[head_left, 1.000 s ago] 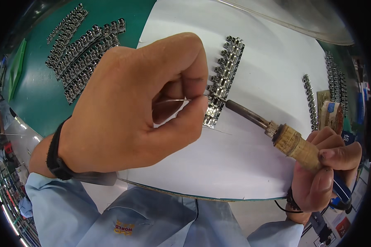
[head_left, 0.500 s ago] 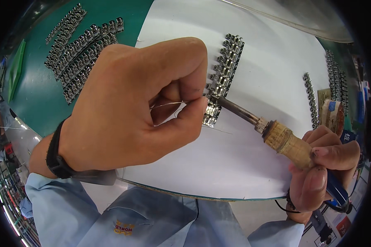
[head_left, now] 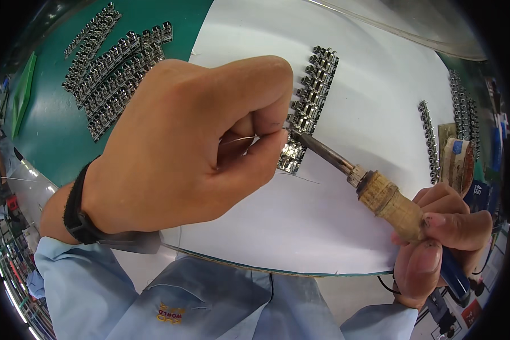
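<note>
A strip of shiny metal connectors (head_left: 317, 85) lies on the white sheet, running away from me. My left hand (head_left: 192, 147) is closed, thumb and forefinger pinching a thin solder wire (head_left: 239, 139) beside the strip's left edge. It covers part of the strip's near half. From the right, my right hand (head_left: 442, 238) grips a soldering iron (head_left: 388, 198) by its tan, worn handle. The iron's dark tip meets the strip close to my left fingertips; the exact contact point is too small to tell. A blue end piece (head_left: 456, 277) shows behind the right palm.
Several similar strips (head_left: 105, 79) rest on the green mat (head_left: 45, 113) at the far left. More strips (head_left: 462, 107) stand at the right, near a round brown container (head_left: 458, 164) with a pale rim. A clear curved edge (head_left: 402, 28) crosses the far side.
My left hand has shifted slightly right with the wire. The strip sits a little farther right. My right hand and the iron's handle have moved slightly left and toward me.
</note>
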### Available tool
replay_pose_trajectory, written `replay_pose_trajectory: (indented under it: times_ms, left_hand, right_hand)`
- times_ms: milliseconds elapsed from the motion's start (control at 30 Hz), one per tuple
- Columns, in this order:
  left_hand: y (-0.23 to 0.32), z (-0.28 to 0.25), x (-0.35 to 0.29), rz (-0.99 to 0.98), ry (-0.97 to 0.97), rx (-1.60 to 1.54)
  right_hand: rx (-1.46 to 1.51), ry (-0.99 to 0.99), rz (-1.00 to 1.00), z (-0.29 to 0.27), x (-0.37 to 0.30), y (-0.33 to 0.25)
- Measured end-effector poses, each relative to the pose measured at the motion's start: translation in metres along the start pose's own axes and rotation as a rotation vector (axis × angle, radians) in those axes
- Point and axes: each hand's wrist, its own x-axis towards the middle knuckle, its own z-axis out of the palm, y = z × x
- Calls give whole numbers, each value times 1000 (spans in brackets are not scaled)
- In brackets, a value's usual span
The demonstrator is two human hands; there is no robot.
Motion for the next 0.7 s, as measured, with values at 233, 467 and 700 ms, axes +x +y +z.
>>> replay_pose_trajectory:
  times_ms: [233,467,700]
  left_hand:
    - [6,-3,0,-49,19,-50]
    - [11,-5,-2,-179,5,-189]
    - [7,-11,-4,-107,-75,-110]
  right_hand:
    - [15,-5,26,1,-2,-3]
    - [66,-16,-36,-3,-1,4]
    - [122,8,-99,-5,5,14]
